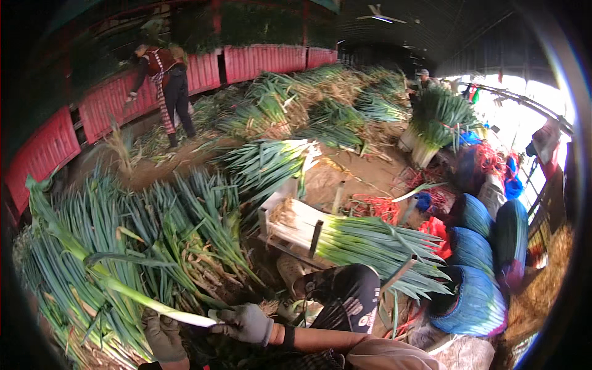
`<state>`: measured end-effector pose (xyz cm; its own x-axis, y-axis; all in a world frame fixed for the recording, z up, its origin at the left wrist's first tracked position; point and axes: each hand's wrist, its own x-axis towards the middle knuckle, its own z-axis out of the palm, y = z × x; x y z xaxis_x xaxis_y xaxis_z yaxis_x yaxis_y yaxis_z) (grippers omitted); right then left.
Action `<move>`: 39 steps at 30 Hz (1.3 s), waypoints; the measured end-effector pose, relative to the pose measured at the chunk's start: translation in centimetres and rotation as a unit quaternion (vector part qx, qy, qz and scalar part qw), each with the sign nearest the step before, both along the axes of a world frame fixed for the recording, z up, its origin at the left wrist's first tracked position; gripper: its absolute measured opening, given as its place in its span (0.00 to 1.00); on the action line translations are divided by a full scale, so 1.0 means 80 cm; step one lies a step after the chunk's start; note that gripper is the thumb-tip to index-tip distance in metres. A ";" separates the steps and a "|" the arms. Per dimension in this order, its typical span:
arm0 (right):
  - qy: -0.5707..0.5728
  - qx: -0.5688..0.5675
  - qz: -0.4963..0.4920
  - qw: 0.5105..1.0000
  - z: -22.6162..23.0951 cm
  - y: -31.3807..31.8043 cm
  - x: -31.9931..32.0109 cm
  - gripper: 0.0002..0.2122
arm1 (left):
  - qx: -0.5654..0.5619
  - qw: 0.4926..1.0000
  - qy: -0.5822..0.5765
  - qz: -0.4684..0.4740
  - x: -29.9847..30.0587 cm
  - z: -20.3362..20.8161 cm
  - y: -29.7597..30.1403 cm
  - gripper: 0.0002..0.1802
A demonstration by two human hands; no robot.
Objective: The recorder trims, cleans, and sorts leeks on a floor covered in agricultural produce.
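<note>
A single long green onion (132,295) slants across the lower left, its green leaves up to the left and its white end toward the right. My left hand (163,338), in a grey work glove, is closed around the stalk at the lower left. With its fingers at the white root end, my right hand (248,325), also gloved, grips the same onion. Close by on the left lies a large pile of green onions (80,234). Ahead of my knee, a metal frame (316,237) cradles a stacked bundle of green onions (364,246), white ends to the left.
Blue-wrapped bundles (472,302) lie at the right. Red strapping (379,208) is scattered behind the frame. More onion heaps (271,111) cover the ground farther back. One person (163,86) bends at the far left by red panels (265,61); another stands behind an upright bundle (438,123).
</note>
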<state>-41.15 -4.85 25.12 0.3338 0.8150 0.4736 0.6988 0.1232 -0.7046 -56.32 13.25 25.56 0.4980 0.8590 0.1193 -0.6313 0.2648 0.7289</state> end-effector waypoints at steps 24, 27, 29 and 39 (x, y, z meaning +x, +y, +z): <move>-0.093 0.069 0.007 0.993 -0.005 0.050 0.003 0.13 | -0.009 0.993 -0.121 -0.006 0.008 0.041 0.003 0.19; 0.234 0.034 0.087 0.968 -0.025 0.059 0.005 0.12 | 0.015 0.986 -0.165 -0.019 0.021 0.051 -0.005 0.20; 0.239 -0.006 0.075 0.968 -0.041 0.063 0.010 0.12 | 0.067 0.985 -0.156 0.009 0.013 0.043 -0.011 0.21; -0.247 0.055 -0.290 0.923 -0.039 0.087 0.103 0.08 | 0.098 0.964 -0.195 0.150 -0.041 0.052 -0.013 0.24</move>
